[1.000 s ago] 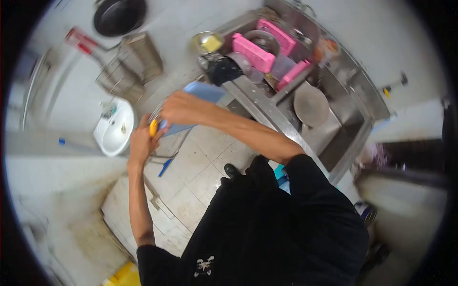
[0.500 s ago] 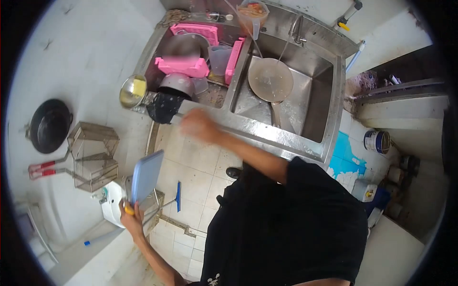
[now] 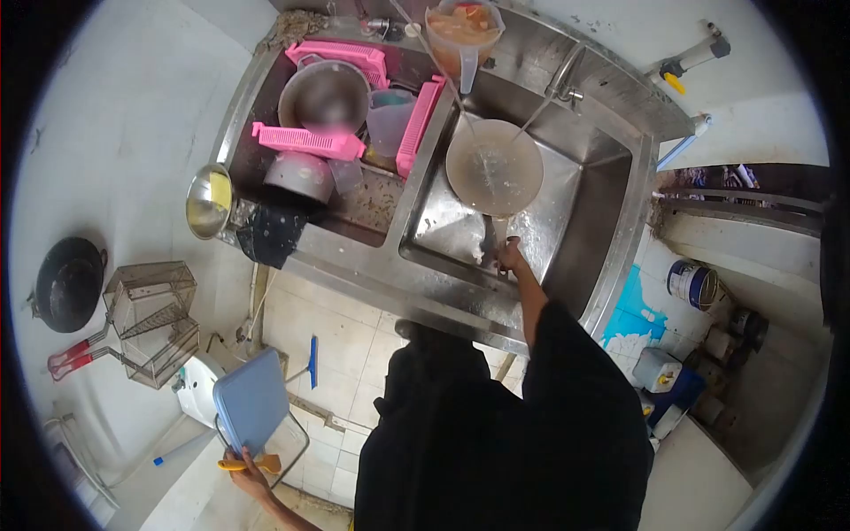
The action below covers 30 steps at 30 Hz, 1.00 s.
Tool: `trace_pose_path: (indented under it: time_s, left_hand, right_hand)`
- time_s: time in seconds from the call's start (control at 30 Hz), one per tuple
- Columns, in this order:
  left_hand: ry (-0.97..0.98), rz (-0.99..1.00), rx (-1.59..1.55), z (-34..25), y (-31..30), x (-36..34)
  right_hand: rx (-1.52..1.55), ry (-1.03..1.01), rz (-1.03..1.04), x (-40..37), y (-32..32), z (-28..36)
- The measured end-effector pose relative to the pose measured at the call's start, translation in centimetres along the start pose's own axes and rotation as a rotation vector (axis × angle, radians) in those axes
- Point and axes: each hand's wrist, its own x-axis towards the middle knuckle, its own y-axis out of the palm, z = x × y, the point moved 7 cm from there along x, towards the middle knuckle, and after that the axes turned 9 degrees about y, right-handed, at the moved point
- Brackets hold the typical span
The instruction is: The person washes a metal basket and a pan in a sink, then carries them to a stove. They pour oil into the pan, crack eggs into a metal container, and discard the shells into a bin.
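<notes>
My right hand [image 3: 511, 255] is closed around the handle of a round, pale-brown pan [image 3: 493, 168] in the right sink basin. A tap [image 3: 565, 80] reaches over this basin, and a thin stream runs from it to the pan, which has water in it. At lower left, my left hand [image 3: 249, 473] grips a yellow-handled tool [image 3: 266, 464], whose wide end points right. That hand is at the lower edge of a light blue flat panel [image 3: 252, 403] with a thin metal frame beside it.
In the left basin are pink slatted plastic pieces [image 3: 310, 142], a large pot [image 3: 292, 97], a smaller pot [image 3: 299, 177] and a clear jug [image 3: 391, 124]. A black cloth [image 3: 270, 237] and a metal bowl [image 3: 205, 219] with a yellow sponge are at its corner. Wire baskets [image 3: 155, 296] hang left.
My right hand has moved right, from beside the black cloth to the pan's handle, and closed on it. My left hand still has the yellow-handled tool; the blue panel shows broader. The view has shifted.
</notes>
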Motion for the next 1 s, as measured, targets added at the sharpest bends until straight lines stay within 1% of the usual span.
trace_pose_path:
  time_s: [0.07,0.13,0.17,0.23,0.27,0.33,0.37,0.43,0.47,0.53,0.63,0.67,0.73,0.83,0.87,0.97,1.0]
  left_hand:
    - [0.014,-0.051,-0.044,-1.3,-0.1,-0.2]
    - [-0.021,-0.02,-0.067,-1.4,0.4,-0.3]
    - [-0.036,-0.005,-0.078,-1.6,0.5,-0.4]
    - [-0.045,-0.042,-0.11,-2.4,0.6,-0.5]
    - [-0.045,-0.062,-0.127,-2.7,0.6,-0.5]
    - [-0.084,-0.057,-0.146,-3.6,0.6,-0.4]
    - [-0.105,-0.057,-0.156,-3.7,0.6,-0.6]
    - [-0.05,-0.16,-0.198,-2.8,1.4,-1.1]
    - [-0.025,-0.214,-0.218,-2.4,1.5,-1.4]
    - [-0.06,-0.213,-0.194,-2.8,1.4,-1.8]
    - [-0.123,-0.161,-0.152,-2.9,1.7,-3.2]
    - [-0.144,-0.137,-0.133,-2.6,1.7,-3.6]
    - [-0.161,-0.176,-0.118,-3.0,1.5,-4.6]
    - [-0.167,-0.208,-0.117,-4.1,1.1,-5.8]
    - [-0.172,-0.199,-0.116,-4.2,1.0,-6.3]
    - [-0.192,-0.217,-0.148,-2.0,1.8,-8.7]
    - [-0.199,-0.228,-0.15,-1.1,2.0,-9.6]
  right_hand:
    - [-0.09,-0.098,-0.084,-7.0,-1.9,5.2]
    - [-0.022,-0.222,0.056,-13.7,-3.2,11.2]
    - [0.015,-0.282,0.128,-15.2,-3.4,12.6]
    - [0.109,-0.524,0.294,-14.6,-4.8,16.0]
    - [0.224,-0.484,0.305,-18.3,-5.6,20.1]
    - [0.315,-0.42,0.601,-19.4,-6.3,25.8]
    - [0.295,-0.514,0.559,-19.9,-6.8,28.2]
    - [0.259,-0.707,0.478,-21.3,-6.2,32.4]
    - [-0.031,-0.787,0.207,-21.7,-6.0,34.4]
    - [-0.607,-0.887,-0.364,-23.2,-5.6,38.0]
    - [-0.673,-1.551,-0.745,-24.3,-2.3,41.5]
    - [-0.517,-1.353,-0.396,-20.9,-1.2,42.4]
    - [-0.201,-0.887,0.251,-15.6,2.5,42.4]
    - [-0.076,-1.036,-0.09,-16.6,2.7,44.4]
    - [-0.058,-1.151,-0.209,-17.1,2.7,44.9]
    - [0.028,-1.013,-0.312,-15.4,2.2,45.0]
    - [0.13,-1.192,-0.475,-16.9,1.6,44.9]
